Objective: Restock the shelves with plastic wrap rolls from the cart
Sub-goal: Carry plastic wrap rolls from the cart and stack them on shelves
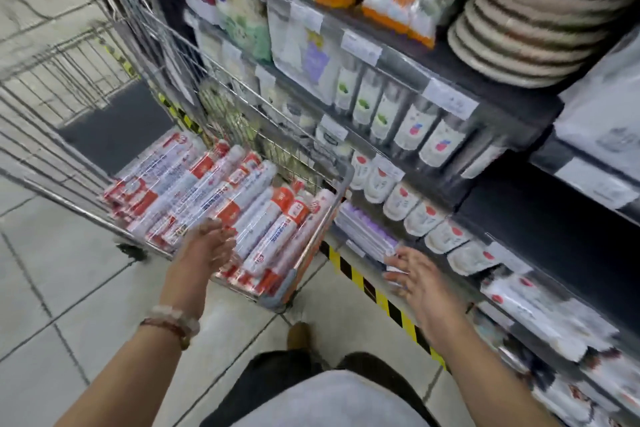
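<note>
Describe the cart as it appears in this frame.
The wire cart is a silver metal-grid trolley standing on the tiled floor close against the shelving. Its near end holds a heap of red-and-white plastic wrap rolls lying lengthwise; the far end shows a bare dark base. The left hand reaches over its near rim onto the rolls.

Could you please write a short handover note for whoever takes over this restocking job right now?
Left hand: fingers reach onto the plastic wrap rolls in the cart; the frame is blurred, so a grip cannot be confirmed.
Right hand: open, fingers spread, at the edge of the low shelf beside the cart, holding nothing.
Rolls: many red-and-white ones lie stacked in the cart basket, which stands close against the shelving.
Done: cannot tell how many are already shelved.
Left: the cart is still well filled, so lift rolls out and place them on the shelf.
</note>
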